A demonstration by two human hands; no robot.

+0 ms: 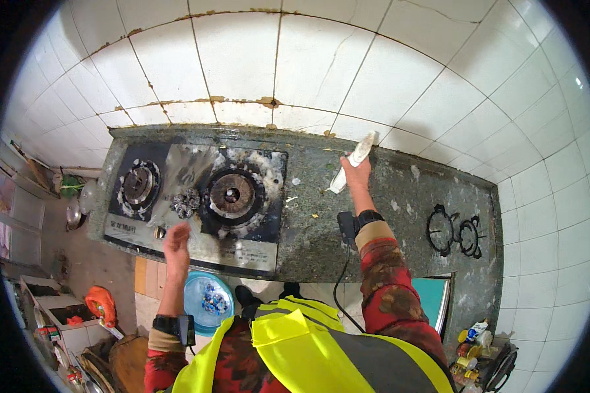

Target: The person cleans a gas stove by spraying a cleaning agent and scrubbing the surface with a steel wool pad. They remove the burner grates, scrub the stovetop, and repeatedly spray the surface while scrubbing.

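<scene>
My right hand (358, 176) grips a long white container (360, 151), probably a plastic bottle, tilted over the back of the stone counter. My left hand (177, 240), somewhat blurred, hovers near the front of the two-burner gas stove (255, 253) with nothing visible in it. Just beyond its fingers, a steel wool scrubber (186, 203) lies between the burners. White foam and wet smears spread around the large burner (232, 195) and the small burner (138, 184). A metal control knob (160, 232) sits beside my left hand.
Two black pan supports (440, 231) (469, 237) lie on the counter's right part. Below the front edge stands a blue basin (191, 294) with small colourful items. Bottles and packets (472, 351) crowd the lower right. A wood stump (129, 356) and an orange bag (101, 300) are lower left. A cable (341, 290) hangs from my right wrist.
</scene>
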